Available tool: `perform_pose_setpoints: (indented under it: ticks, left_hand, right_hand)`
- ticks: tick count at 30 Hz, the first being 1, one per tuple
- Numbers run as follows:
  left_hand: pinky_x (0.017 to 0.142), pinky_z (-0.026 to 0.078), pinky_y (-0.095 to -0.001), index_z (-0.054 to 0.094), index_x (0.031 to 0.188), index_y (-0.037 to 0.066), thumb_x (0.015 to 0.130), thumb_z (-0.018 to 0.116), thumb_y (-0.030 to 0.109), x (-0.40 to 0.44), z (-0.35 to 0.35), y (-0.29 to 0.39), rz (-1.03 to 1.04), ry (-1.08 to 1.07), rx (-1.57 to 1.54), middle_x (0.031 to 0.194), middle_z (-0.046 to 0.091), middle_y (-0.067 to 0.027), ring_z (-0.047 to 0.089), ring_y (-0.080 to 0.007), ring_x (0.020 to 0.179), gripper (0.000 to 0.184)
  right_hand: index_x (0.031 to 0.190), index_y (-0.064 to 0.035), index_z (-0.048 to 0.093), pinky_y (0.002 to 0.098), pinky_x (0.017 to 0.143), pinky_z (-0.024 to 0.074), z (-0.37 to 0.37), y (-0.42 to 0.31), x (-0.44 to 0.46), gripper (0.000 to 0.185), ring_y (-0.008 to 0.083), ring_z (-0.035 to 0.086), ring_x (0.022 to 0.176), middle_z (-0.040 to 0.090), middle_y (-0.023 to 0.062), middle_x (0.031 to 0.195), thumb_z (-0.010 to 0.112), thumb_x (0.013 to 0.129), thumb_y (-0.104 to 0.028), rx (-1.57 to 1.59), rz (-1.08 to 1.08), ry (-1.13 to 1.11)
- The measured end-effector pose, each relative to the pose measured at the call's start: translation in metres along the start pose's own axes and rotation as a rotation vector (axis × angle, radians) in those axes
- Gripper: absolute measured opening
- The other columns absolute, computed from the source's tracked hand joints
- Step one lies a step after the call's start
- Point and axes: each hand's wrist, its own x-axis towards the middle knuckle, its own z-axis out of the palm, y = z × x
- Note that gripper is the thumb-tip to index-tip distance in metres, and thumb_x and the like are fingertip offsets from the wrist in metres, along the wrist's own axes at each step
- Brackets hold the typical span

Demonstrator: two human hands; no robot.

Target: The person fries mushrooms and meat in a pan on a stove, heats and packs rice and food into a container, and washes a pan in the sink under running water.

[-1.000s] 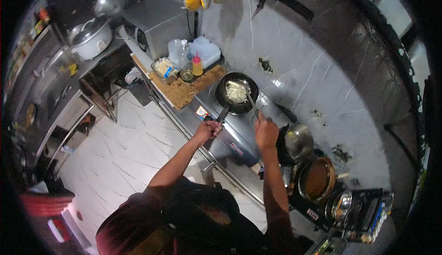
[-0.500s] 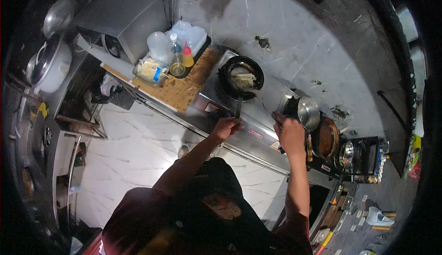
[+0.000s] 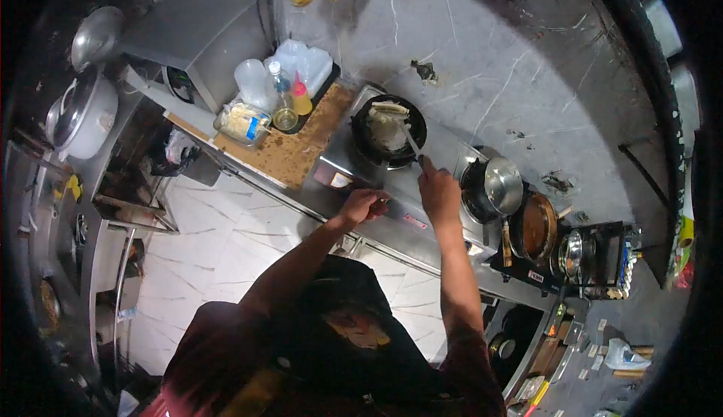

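Note:
A black frying pan point(image 3: 360, 137) sits on the steel cooktop with pale, thin strips of food point(image 3: 390, 107) bunched at its far side. My right hand point(image 3: 440, 191) is closed around the dark handle of a spatula point(image 3: 410, 140), whose grey blade reaches into the pan from the right. Below the pan, near the counter's front edge, is my left hand point(image 3: 363, 207). Its fingers are curled, and whether anything lies in them is hidden. No pan handle shows clearly between that hand and the pan.
Left of the pan, a brown board point(image 3: 290, 162) bears a yellow squeeze bottle point(image 3: 301, 102), an oil bottle point(image 3: 285, 118) and a tray of wrapped food point(image 3: 242, 122). To the right stand a steel pan point(image 3: 503, 185) and a brown pan point(image 3: 536, 225). A steel box point(image 3: 199, 33) stands back left.
My right hand has moved left and up, bringing the spatula into the pan. The pale strips have shifted to the far side. My left hand has drawn slightly left, away from the pan handle.

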Motion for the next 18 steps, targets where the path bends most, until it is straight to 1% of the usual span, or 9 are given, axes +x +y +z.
perform_pose_setpoints:
  ticks: [2, 4, 6, 8, 9, 11, 15, 17, 18]
  left_hand:
    - [0.055, 0.048, -0.0240, 0.068, 0.108, 0.002, 0.102, 0.052, 0.035, 0.004, 0.000, 0.000, -0.121, 0.146, 0.166, 0.087, 0.072, -0.0090, 0.062, -0.0113, 0.065, 0.037]
    - [0.055, 0.047, -0.0232, 0.068, 0.108, 0.002, 0.103, 0.051, 0.034, -0.003, 0.003, 0.008, -0.107, 0.169, 0.238, 0.087, 0.072, -0.0089, 0.061, -0.0108, 0.065, 0.036]
    - [0.054, 0.046, -0.0225, 0.069, 0.108, 0.002, 0.103, 0.051, 0.033, -0.007, 0.006, 0.017, -0.095, 0.185, 0.313, 0.088, 0.072, -0.0089, 0.061, -0.0103, 0.064, 0.036]
    - [0.057, 0.047, -0.0240, 0.068, 0.112, 0.004, 0.102, 0.051, 0.037, -0.011, 0.008, 0.024, -0.142, 0.189, 0.388, 0.094, 0.073, -0.0092, 0.061, -0.0101, 0.068, 0.038]
    - [0.057, 0.047, -0.0240, 0.068, 0.112, 0.004, 0.102, 0.051, 0.037, -0.012, 0.009, 0.025, -0.145, 0.189, 0.393, 0.094, 0.073, -0.0092, 0.061, -0.0101, 0.068, 0.038]
    - [0.057, 0.047, -0.0241, 0.068, 0.111, 0.003, 0.102, 0.052, 0.037, -0.012, 0.010, 0.029, -0.175, 0.209, 0.369, 0.096, 0.073, -0.0100, 0.062, -0.0099, 0.068, 0.039]
    - [0.059, 0.047, -0.0235, 0.067, 0.113, 0.003, 0.102, 0.052, 0.036, -0.013, 0.001, 0.033, -0.179, 0.185, 0.341, 0.095, 0.073, -0.0098, 0.063, -0.0100, 0.070, 0.038]
    - [0.060, 0.047, -0.0235, 0.067, 0.112, 0.002, 0.102, 0.052, 0.035, -0.017, 0.001, 0.040, -0.204, 0.123, 0.274, 0.094, 0.073, -0.0095, 0.063, -0.0099, 0.070, 0.037]
    - [0.060, 0.047, -0.0235, 0.067, 0.112, 0.002, 0.102, 0.052, 0.035, -0.017, -0.005, 0.040, -0.207, 0.116, 0.270, 0.094, 0.073, -0.0095, 0.063, -0.0099, 0.070, 0.037]
  right_hand:
    - [0.125, -0.0119, 0.060, 0.0510, 0.064, 0.0524, 0.001, 0.013, -0.013, 0.037, 0.0414, 0.066, 0.074, 0.066, 0.0238, 0.082, 0.059, 0.089, -0.016, 0.008, -0.033, -0.006]
    - [0.123, -0.0110, 0.062, 0.0499, 0.063, 0.0514, -0.005, 0.026, -0.037, 0.036, 0.0408, 0.065, 0.070, 0.065, 0.0236, 0.080, 0.059, 0.088, -0.012, 0.027, -0.116, 0.033]
    - [0.124, -0.0109, 0.062, 0.0500, 0.062, 0.0510, -0.015, 0.034, -0.041, 0.036, 0.0403, 0.065, 0.070, 0.065, 0.0232, 0.079, 0.059, 0.088, -0.012, 0.083, -0.140, 0.074]
    - [0.127, -0.0115, 0.061, 0.0495, 0.062, 0.0509, -0.008, 0.037, -0.042, 0.038, 0.0393, 0.065, 0.069, 0.064, 0.0220, 0.077, 0.059, 0.089, -0.013, 0.154, -0.123, 0.104]
    - [0.127, -0.0115, 0.061, 0.0495, 0.062, 0.0509, 0.002, 0.037, -0.037, 0.038, 0.0393, 0.065, 0.069, 0.064, 0.0220, 0.077, 0.059, 0.089, -0.013, 0.158, -0.119, 0.106]
    - [0.134, -0.0181, 0.056, 0.0494, 0.068, 0.0533, 0.018, 0.032, -0.030, 0.046, 0.0386, 0.066, 0.079, 0.064, 0.0209, 0.088, 0.058, 0.089, -0.013, 0.047, -0.022, 0.003]
    - [0.130, -0.0182, 0.060, 0.0485, 0.065, 0.0529, -0.001, 0.027, -0.047, 0.043, 0.0358, 0.067, 0.077, 0.065, 0.0191, 0.082, 0.060, 0.088, -0.013, 0.036, -0.041, 0.032]
    - [0.128, -0.0183, 0.063, 0.0480, 0.062, 0.0528, -0.022, 0.024, -0.049, 0.041, 0.0350, 0.067, 0.074, 0.065, 0.0172, 0.079, 0.062, 0.087, -0.014, 0.027, -0.023, 0.064]
    - [0.126, -0.0170, 0.064, 0.0507, 0.066, 0.0509, -0.026, 0.027, -0.046, 0.039, 0.0394, 0.065, 0.071, 0.063, 0.0187, 0.080, 0.063, 0.087, -0.015, 0.059, -0.041, 0.054]
